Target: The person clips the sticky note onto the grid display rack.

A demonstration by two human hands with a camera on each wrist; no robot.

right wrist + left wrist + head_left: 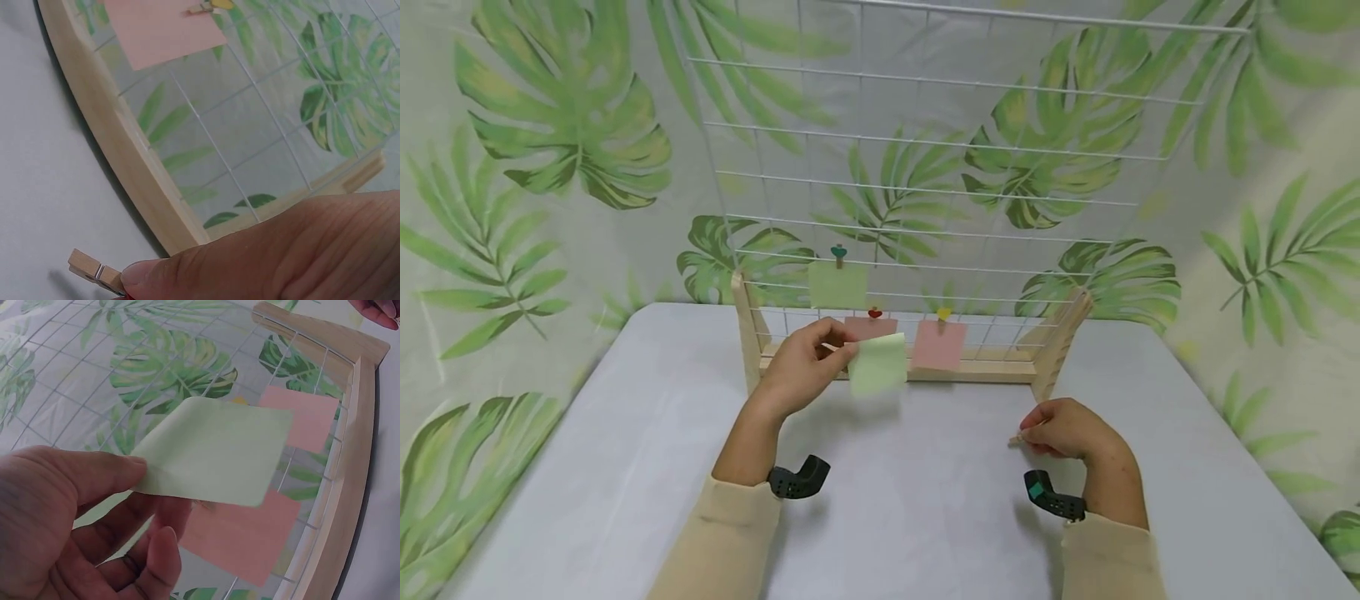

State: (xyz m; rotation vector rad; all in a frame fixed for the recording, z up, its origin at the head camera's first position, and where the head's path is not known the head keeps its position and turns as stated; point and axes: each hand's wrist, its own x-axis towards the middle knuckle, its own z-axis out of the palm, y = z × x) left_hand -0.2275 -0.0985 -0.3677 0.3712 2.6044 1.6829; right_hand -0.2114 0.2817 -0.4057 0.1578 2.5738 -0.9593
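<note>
My left hand (797,371) pinches a pale green paper note (880,364) by its left edge, between thumb and fingers. The note is held in front of the white wire grid (985,267) and overlaps a pink note (240,534) behind it. Over the table on the right, my right hand (1069,429) pinches a small wooden clothespin (94,270); a bit of red shows under the thumb. Another pink note (940,343) hangs from the grid by a yellow-topped clothespin (943,315). Higher up hangs another green note (827,287) on a teal heart-topped clothespin (838,252).
Wooden feet (1060,342) and a wooden crossbar (985,372) support the grid on a white-covered table (917,517). A red heart-topped clothespin (875,312) holds the partly covered pink note. Leaf-patterned cloth (580,108) hangs behind and at the sides.
</note>
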